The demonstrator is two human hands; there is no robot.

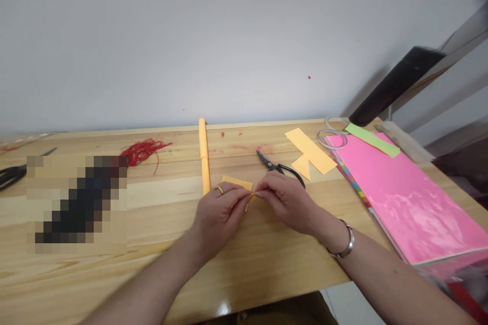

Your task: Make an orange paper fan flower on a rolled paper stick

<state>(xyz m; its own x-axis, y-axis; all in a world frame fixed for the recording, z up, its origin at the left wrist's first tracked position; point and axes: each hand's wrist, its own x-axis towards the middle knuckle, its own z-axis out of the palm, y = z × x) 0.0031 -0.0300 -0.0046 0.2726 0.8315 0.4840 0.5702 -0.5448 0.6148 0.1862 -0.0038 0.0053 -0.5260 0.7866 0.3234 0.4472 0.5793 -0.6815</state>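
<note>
Over the wooden table, my left hand [221, 209] and my right hand [286, 200] meet fingertip to fingertip. Both pinch a small piece of yellow-orange paper [252, 194], mostly hidden by the fingers. Just behind them shows a flat yellow-orange paper piece [237, 182]; whether it joins the pinched bit, I cannot tell. Black-handled scissors [271, 165] lie partly behind my right hand, blades pointing up and left. A yellow-orange rolled paper tube [204, 155] runs away from my left hand toward the wall.
Cut yellow-orange paper [314, 152] lies right of the scissors. Pink sheets [400, 188], a green strip [371, 139] and pale rings [332, 138] occupy the right side. Red thread [147, 151], a blurred-out dark object [80, 203] and more scissors [13, 175] are at left. A wall [229, 51] stands behind.
</note>
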